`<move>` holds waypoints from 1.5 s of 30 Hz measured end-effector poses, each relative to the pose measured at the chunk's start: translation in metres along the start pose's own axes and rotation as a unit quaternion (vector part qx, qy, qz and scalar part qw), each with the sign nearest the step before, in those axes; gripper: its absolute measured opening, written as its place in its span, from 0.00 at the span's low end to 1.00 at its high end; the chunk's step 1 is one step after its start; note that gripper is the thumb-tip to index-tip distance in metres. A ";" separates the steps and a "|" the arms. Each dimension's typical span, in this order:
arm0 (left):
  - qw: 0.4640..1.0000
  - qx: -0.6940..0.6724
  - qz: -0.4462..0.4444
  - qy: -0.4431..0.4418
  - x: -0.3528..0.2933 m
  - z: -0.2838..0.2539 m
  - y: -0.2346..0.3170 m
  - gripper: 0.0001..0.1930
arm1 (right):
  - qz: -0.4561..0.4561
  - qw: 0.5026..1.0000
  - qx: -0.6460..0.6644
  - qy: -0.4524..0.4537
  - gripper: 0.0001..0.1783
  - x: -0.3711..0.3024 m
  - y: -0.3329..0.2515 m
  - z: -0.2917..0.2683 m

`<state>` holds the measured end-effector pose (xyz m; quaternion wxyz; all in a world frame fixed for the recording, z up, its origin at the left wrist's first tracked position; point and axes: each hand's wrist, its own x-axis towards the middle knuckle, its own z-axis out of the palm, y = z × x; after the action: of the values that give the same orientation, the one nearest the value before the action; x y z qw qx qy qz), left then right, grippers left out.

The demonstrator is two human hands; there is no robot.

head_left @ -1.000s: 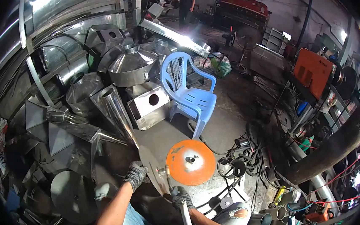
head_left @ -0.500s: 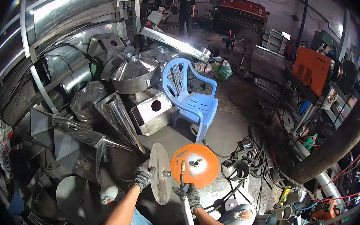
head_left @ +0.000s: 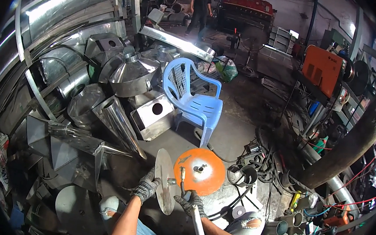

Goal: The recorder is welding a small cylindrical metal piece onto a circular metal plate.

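Gripping a flat, round, grey metal disc (head_left: 162, 188) at its left face and edge, the left hand (head_left: 148, 187), in a dark-and-light knitted glove, supports the part nearly on edge. The short cylindrical metal stub (head_left: 172, 182) at the centre of this disc faces right. The right hand (head_left: 194, 203), gloved likewise, is closed around a welding torch with a white tubular handle (head_left: 198, 229). The torch neck bends upward and carries a brass-coloured nozzle (head_left: 182, 173) just beside the stub; contact between nozzle and stub cannot be determined.

Directly beyond the torch is a round orange disc (head_left: 212, 174) with a worn whitish centre and a small metal fitting (head_left: 199, 168). It sits above the far edge of a pale, brightly lit work surface (head_left: 222, 197). An open-ended dark metal cylinder (head_left: 248, 176) stands near the far right corner of that surface. A blue plastic armchair (head_left: 203, 106) stands farther off on the grey floor (head_left: 235, 134), beside silvery sheet-metal parts (head_left: 136, 76) heaped along the floor's left edge.
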<state>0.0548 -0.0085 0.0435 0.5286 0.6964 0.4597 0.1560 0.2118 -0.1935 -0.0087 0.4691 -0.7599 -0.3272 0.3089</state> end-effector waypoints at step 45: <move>0.999 -0.032 0.025 0.012 0.001 -0.002 -0.006 0.31 | -0.099 0.987 -0.124 -0.028 0.43 0.023 0.071 0.031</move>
<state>0.0510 -0.0063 0.0393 0.5408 0.6889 0.4429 0.1921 0.2163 -0.1846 -0.0886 0.3903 -0.7670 -0.4499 0.2387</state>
